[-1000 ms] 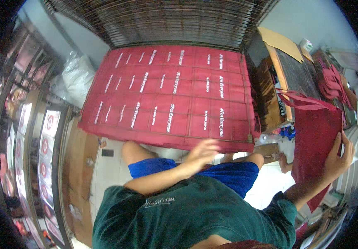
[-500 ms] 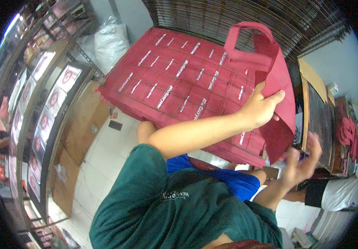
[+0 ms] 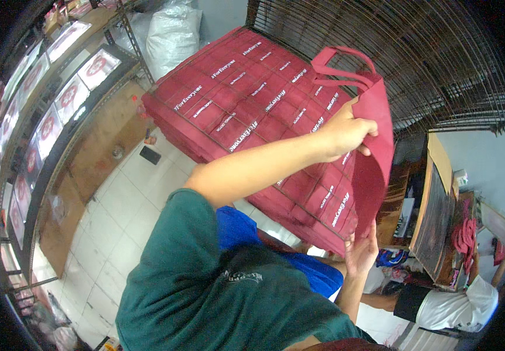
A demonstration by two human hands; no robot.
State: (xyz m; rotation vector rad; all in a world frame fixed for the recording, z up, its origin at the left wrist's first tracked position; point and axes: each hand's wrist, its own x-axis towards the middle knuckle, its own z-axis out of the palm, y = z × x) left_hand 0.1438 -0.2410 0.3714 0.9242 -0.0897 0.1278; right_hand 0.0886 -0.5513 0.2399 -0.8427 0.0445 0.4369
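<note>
A dark red fabric tote bag (image 3: pixel 379 126) with loop handles (image 3: pixel 341 51) is held up at the right end of a wide rack. My left hand (image 3: pixel 346 133) is closed on the side edge of this bag, its arm reaching across the rack. At the bag's lower end, my right hand (image 3: pixel 360 256) has its thumb and fingers around the edge. Beneath my left arm, several matching red bags (image 3: pixel 229 88) with white print lie in rows on a wire drying rack (image 3: pixel 328 227), with more red layers under them.
Stacked wire racks (image 3: pixel 375 29) rise behind the bags. At left stands a shelf (image 3: pixel 36 158) with printed sheets, and a white sack (image 3: pixel 173 38) sits behind it. A phone-like dark object (image 3: pixel 150 154) lies on the tiled floor. Another person (image 3: pixel 457 307) in a white shirt is at right, near a framed board (image 3: pixel 433 216).
My right hand has come in from the right to the lower end of the tote bag. The bag and my left hand have shifted slightly left in view, and the view has turned.
</note>
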